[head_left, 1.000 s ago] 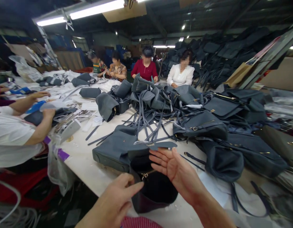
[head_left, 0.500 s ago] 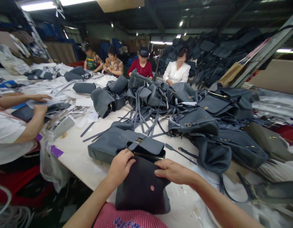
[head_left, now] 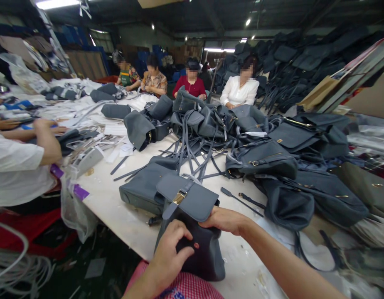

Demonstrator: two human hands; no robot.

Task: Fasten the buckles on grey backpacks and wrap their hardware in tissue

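Note:
A dark grey-blue leather backpack (head_left: 207, 259) stands at the table's near edge against my apron. Its flap (head_left: 196, 195), with a gold buckle (head_left: 180, 197) and a short strap, now lies over the opening. My right hand (head_left: 225, 220) grips the bag's upper right side at the flap's corner, thumb in front. My left hand (head_left: 175, 249) is at the bag's front, thumb and fingers apart, beside a small reddish round spot (head_left: 196, 245). Another grey bag (head_left: 142, 189) lies flat just behind, partly covered by the flap.
Grey backpacks (head_left: 260, 160) are heaped across the table's middle and right, with loose straps (head_left: 192, 153) among them. A co-worker in a white shirt (head_left: 17, 166) works at the left. Several people sit along the far side. Plastic sheeting (head_left: 78, 211) hangs off the left edge.
The flap has come forward and down over the bag's opening. My left hand has left the top rim and moved down to the front, fingers parting. My right hand stays at the upper right.

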